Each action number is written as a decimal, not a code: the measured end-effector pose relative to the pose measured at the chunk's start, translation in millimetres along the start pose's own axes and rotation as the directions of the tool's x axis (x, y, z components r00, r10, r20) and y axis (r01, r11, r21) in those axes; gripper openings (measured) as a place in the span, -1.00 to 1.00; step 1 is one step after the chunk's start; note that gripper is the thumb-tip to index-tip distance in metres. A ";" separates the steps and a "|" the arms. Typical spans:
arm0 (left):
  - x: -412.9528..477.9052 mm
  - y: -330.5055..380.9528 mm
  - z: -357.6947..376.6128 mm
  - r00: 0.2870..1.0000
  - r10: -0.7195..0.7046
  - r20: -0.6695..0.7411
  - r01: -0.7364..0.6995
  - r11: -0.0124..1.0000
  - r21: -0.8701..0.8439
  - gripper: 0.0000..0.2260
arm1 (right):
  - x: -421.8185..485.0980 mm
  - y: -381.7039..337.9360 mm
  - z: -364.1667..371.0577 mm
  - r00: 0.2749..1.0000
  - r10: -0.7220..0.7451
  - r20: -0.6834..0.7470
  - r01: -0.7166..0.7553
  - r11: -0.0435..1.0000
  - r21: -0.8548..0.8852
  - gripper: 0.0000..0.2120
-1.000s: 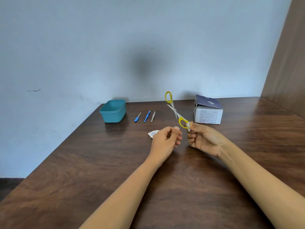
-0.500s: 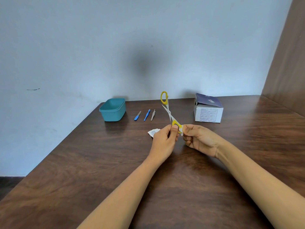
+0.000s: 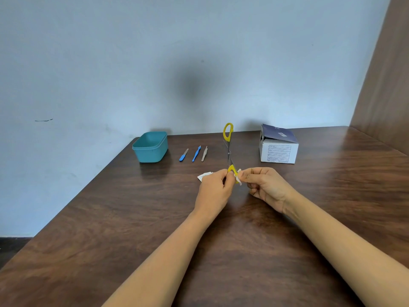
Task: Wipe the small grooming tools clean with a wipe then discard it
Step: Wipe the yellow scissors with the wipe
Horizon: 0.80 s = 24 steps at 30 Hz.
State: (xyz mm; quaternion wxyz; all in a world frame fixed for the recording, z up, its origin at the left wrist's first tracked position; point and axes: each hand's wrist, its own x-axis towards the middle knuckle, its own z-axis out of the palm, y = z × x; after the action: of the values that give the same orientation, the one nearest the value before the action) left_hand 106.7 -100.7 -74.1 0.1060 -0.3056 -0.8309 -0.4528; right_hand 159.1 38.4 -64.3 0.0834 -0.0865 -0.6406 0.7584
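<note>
Both forearms reach in over the table, and the hands meet mid-table with fingers curled. Since 1 s ago the scissors have swung from a left lean to near upright, and the hands have closed up. Left hand grips the lower yellow handle, holding the scissors off the table with the blades splayed. Right hand pinches the wipe against that handle.

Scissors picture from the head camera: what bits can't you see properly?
Head view only:
- wipe: mostly hidden by the right hand and the scissors.
- Scissors' lower handle: covered by the left hand.
- white packet: half behind the left hand.
- box: label print too small to read.
- teal tub: near wall hides its bottom.
</note>
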 end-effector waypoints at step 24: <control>-3.5 2.0 7.3 0.991 0.055 0.120 -0.073 0.987 0.144 -0.65 | 8.9 9.7 3.5 0.974 -0.101 -0.203 0.129 0.983 0.133 -0.87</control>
State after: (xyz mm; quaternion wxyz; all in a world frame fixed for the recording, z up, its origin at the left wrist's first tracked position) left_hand 111.4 -95.4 -78.5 0.0948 -0.3490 -0.8567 -0.3678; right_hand 149.5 35.5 -73.5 0.1958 -0.1168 -0.5761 0.7850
